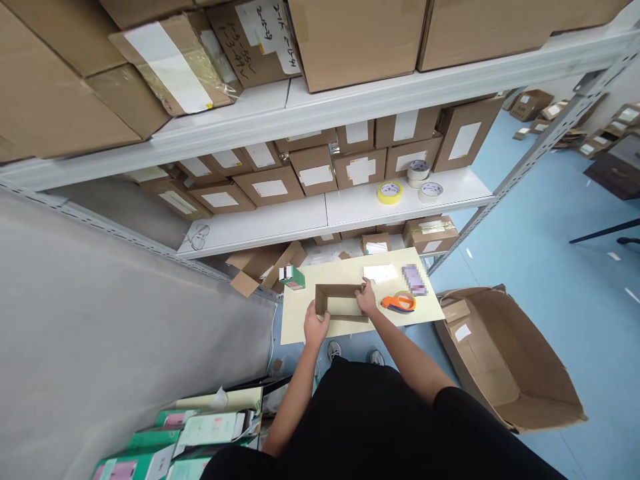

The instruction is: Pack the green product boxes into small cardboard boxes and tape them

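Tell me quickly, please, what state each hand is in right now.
Left hand: closed on the near left corner of the cardboard box.
Right hand: closed on the same box's right side.

A plain grey wall (125,300) fills the left side, with a pale metal rack (320,110) running across the view from it. Brown cartons (357,40) line the rack's white shelves (280,223), and a slotted post (550,137) stands at its right end. A cream counter (300,327) stands before the rack. Smooth blue floor (505,233) opens out on the right, where more cartons lie farther off. The light is bright and even.
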A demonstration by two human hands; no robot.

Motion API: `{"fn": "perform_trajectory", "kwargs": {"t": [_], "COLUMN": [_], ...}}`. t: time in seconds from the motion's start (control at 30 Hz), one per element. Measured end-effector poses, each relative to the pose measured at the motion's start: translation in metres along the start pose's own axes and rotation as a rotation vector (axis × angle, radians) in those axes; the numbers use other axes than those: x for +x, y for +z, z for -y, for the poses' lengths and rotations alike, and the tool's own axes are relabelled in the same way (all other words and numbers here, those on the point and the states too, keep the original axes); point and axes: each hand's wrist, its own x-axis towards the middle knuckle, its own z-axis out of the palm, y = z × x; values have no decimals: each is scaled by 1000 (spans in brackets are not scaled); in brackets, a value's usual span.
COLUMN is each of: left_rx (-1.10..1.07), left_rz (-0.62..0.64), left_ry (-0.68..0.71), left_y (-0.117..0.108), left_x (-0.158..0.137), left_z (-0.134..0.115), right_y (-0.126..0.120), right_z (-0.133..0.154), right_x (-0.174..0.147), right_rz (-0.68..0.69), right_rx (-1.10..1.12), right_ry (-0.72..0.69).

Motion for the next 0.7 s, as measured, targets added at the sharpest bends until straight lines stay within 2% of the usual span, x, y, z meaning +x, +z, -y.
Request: {"fn": "perform_trajectory", "kwargs": {"t": [0.1,0.17,0.37,0.47,0.57,0.7], "left_rx": [68,132,206,207,213,178], "left_rz": [-10,45,123,192,297,300], "left_ry": [38,71,206,212,192,191], "left_y": [-6,-5,7,5,1,1], "left_x": [-3,-1,6,14,25,37], "left_z": [1,-2,-10,-6,-2,3], "right_y": [0,-1,-8,-21,-39,-55], "right_z": [1,0,-1,0,-6,-26], "right_x": [1,2,4,3,-5,-25], "right_rz": [36,48,135,214,238,260], "right_rx": [10,18,76,205,345,421], "right_ry": [1,7,-4,5,18,57]}}
